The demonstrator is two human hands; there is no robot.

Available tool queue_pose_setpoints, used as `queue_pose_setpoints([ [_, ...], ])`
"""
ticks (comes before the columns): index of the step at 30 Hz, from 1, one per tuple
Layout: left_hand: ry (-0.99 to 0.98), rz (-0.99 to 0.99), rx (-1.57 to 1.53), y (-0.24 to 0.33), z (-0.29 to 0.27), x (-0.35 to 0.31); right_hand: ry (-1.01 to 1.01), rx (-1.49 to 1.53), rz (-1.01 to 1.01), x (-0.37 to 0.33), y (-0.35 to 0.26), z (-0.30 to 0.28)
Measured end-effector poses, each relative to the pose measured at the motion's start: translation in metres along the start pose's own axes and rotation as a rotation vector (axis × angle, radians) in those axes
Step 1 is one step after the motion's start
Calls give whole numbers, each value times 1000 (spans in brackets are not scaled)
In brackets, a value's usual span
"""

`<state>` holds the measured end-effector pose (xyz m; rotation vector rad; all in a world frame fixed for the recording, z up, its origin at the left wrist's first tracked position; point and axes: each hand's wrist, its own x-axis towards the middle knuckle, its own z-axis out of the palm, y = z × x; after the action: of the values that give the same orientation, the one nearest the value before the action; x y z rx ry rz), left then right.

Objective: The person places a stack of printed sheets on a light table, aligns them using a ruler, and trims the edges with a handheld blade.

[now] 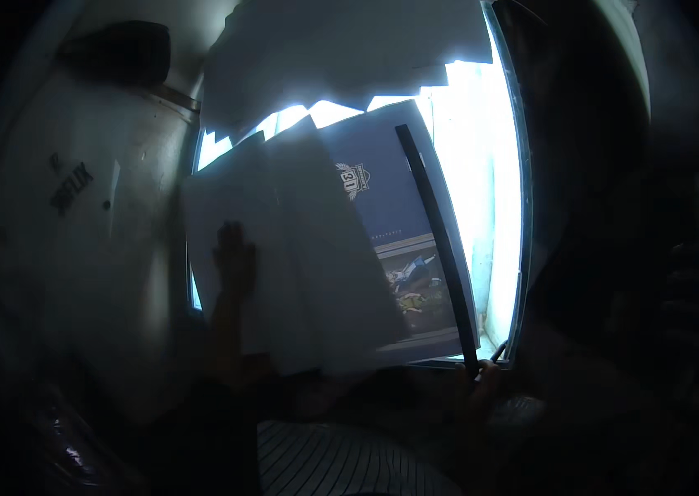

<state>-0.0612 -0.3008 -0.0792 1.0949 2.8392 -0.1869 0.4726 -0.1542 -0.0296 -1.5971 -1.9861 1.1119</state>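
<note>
Large pale sheets (283,248) overlap on a brightly lit panel (473,165). My left hand (235,258) lies flat on the left sheet, its fingers stretched out. To the right, a blue printed sheet (382,207) shows an emblem and a picture lower down; the pale sheets cover its left part. A long black strip (436,236) lies slantwise along its right side. At the strip's lower end my right hand (481,388) is closed around it. A short dark pen-like thing (499,353) sticks up by those fingers; its kind is too dark to tell.
More stacked sheets (349,50) with uneven edges lie across the far part of the lit panel. A pale surface with dark marks (76,190) stands at the left, with a dark object (130,51) above it. Striped cloth (341,459) shows at the lower edge. The right side is very dark.
</note>
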Motion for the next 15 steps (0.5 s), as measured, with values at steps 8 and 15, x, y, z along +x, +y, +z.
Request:
queue_pose_setpoints([
  [8,156,640,-69,238,-52,43,117,-229,-93,12,-12,0],
  [15,90,561,-239,324,-51,115,115,-250,-58,43,-33,22],
])
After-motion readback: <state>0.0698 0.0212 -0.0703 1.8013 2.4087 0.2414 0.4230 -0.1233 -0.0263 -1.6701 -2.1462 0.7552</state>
